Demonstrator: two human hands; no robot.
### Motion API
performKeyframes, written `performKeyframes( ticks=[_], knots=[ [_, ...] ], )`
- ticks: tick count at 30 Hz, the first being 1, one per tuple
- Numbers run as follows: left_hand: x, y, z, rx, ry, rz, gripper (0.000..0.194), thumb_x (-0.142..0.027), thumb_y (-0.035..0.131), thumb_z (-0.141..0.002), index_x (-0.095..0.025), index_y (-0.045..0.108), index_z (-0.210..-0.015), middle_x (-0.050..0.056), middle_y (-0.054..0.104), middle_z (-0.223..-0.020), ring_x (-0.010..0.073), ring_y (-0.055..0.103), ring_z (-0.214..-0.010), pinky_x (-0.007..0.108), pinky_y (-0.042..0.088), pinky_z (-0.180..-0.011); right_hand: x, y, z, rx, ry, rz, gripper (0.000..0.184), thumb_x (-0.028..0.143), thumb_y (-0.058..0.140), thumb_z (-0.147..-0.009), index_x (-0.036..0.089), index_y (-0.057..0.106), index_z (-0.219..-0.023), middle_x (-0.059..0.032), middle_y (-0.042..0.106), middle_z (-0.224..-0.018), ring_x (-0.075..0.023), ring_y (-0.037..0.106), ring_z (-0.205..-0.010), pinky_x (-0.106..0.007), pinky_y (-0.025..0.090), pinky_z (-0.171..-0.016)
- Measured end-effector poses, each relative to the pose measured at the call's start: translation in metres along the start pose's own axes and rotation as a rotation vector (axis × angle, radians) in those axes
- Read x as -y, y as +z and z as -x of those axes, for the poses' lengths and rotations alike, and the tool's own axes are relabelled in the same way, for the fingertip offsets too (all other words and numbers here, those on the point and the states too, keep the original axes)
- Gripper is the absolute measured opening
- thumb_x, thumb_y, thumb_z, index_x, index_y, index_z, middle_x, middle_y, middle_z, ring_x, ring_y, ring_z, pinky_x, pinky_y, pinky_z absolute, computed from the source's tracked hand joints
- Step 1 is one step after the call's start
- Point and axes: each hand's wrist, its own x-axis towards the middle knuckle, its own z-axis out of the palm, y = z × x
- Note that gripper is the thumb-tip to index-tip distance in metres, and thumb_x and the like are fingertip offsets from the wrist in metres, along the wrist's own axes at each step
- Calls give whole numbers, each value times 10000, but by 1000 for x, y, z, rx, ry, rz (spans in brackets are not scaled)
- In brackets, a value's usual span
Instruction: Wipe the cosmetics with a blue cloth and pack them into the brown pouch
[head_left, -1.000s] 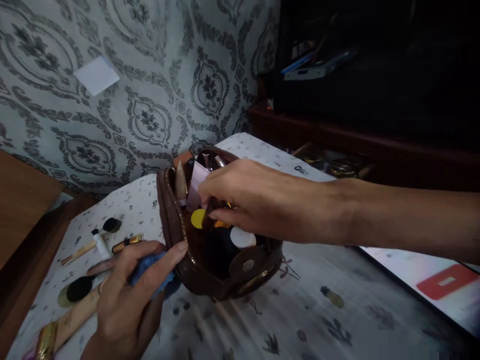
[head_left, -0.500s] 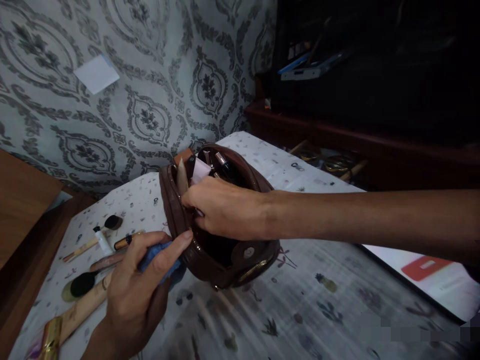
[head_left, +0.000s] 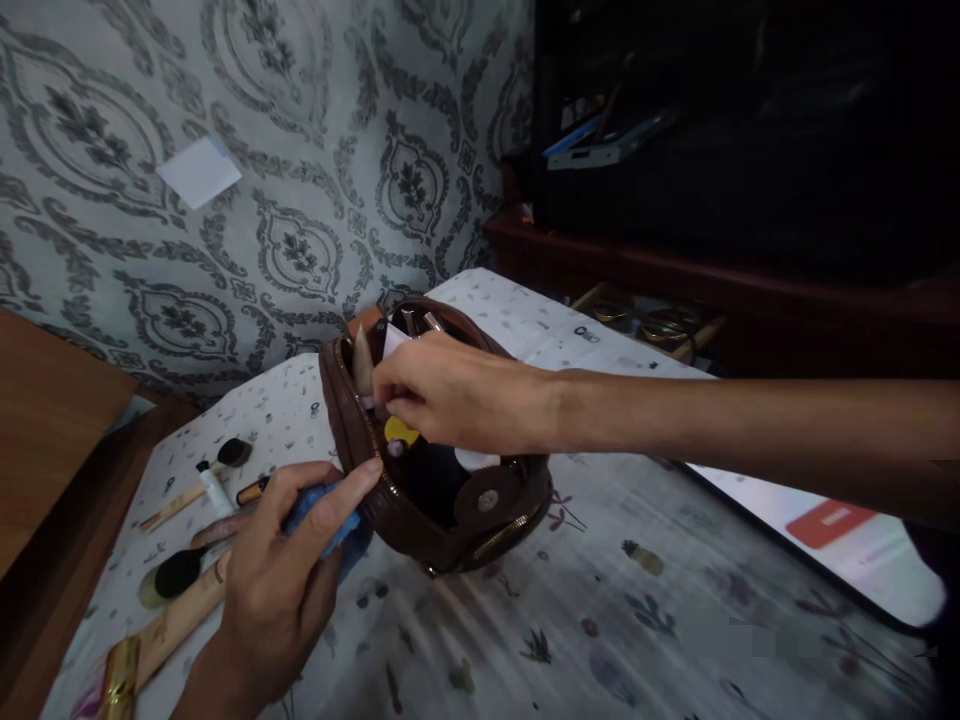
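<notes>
A brown zippered cosmetic bag (head_left: 349, 410) stands unzipped in the middle of the view. My left hand (head_left: 277, 570) is closed around a crumpled blue cloth (head_left: 311, 515), its index fingertip touching the bag's zipper edge. Inside the bag's mouth is my right hand (head_left: 442, 390), fingers curled together; what they pinch is hidden. Around those fingers show a beige pointed tube (head_left: 363, 360), a pale pink item (head_left: 396, 339), a yellow item (head_left: 401, 431) and a white round item (head_left: 477, 459). Silver-capped tubes (head_left: 433, 322) lean at the bag's far side.
Left of the bag, makeup brushes (head_left: 176, 575), a small white tube (head_left: 214, 490) and a gold-capped item (head_left: 120, 675) lie on the patterned cloth (head_left: 570, 610). A lit screen (head_left: 832, 530) lies at right. Behind are a papered wall and a dark cabinet (head_left: 600, 245).
My right hand has lifted slightly within the bag, uncovering the yellow item and the white round one. My left hand keeps the cloth at the bag's edge. The view has shifted slightly.
</notes>
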Motion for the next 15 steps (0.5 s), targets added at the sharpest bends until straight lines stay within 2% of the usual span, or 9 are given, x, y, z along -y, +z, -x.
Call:
performKeyframes(
  ticks=[4,8,12,15],
  knots=[
    [-1,-1,-1,19,-9,19,554,-6,439,-905,-281,549,-1374,68,512,-1114,149,570,-943,215,488,-725,8,-14,14,-158,-23,-71,220,36,540,-801,148,729,-793,-1,681,-704,-101,564,-646,-210,390,-602],
    [-5,-3,-6,30,-7,33,523,-19,423,-918,-253,545,-1370,70,503,-1088,154,559,-950,236,486,-773,10,-21,27,-226,-8,-149,211,53,537,-826,140,728,-803,4,675,-675,-101,572,-640,-207,402,-605],
    [-10,-6,-8,51,-54,47,469,-61,397,-943,-237,549,-1350,70,524,-1088,162,572,-971,250,490,-805,9,-14,32,-241,52,-262,182,85,554,-854,151,720,-818,-6,707,-719,-111,619,-656,-207,449,-641],
    [-11,-3,-1,34,-172,121,462,-115,396,-951,-231,487,-1389,83,561,-1174,194,585,-1078,301,497,-886,20,1,33,-217,161,-372,182,201,536,-926,144,702,-878,-32,722,-771,-140,655,-697,-231,488,-685]
  ],
)
